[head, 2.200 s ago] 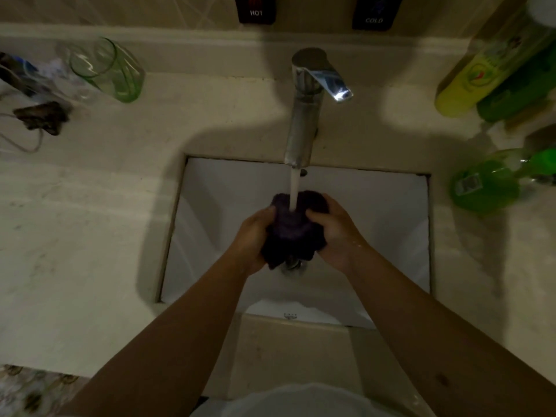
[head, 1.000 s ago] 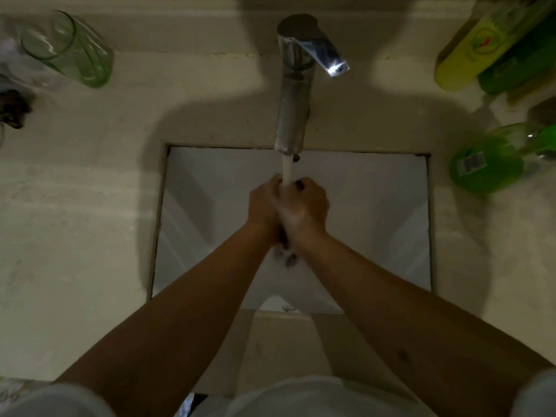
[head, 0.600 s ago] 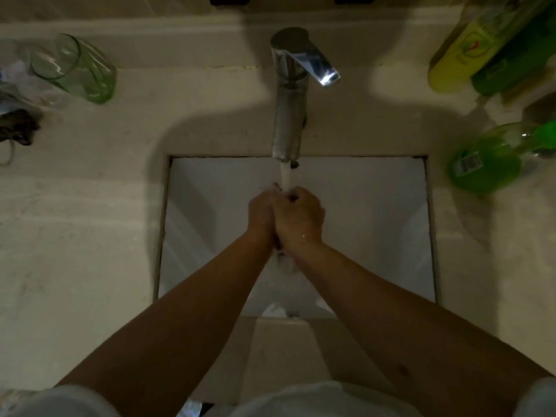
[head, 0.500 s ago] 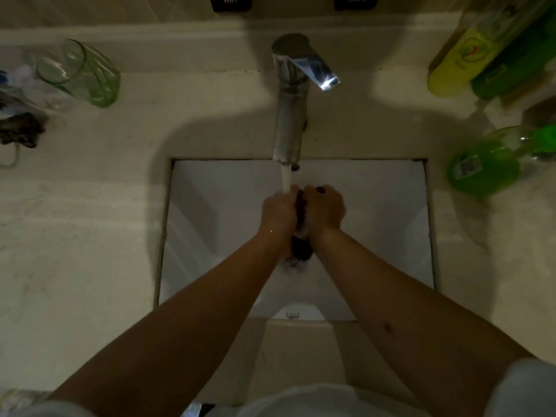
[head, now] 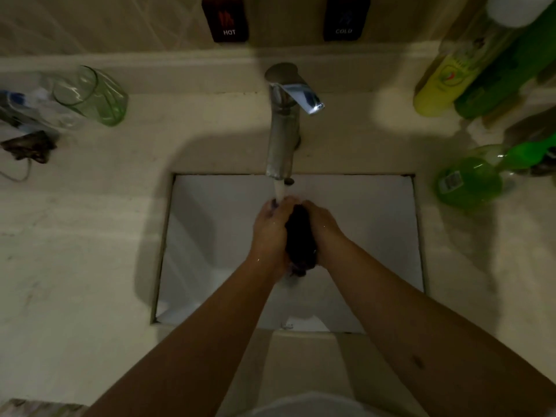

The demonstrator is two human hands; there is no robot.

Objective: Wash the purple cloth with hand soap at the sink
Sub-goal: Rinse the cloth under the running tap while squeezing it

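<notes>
Parted slightly, both hands (left hand (head: 269, 233), right hand (head: 323, 228)) seemingly squeeze the purple cloth (head: 301, 239) under running water (head: 279, 191).

On the wall behind the tap, a dark red plate (head: 225, 18) read "HOT" and a dark plate (head: 346, 17) beside it read "COLD". The labels on the yellow bottle (head: 445, 76) and the green soap bottle (head: 464, 183) were too blurred to read
</notes>
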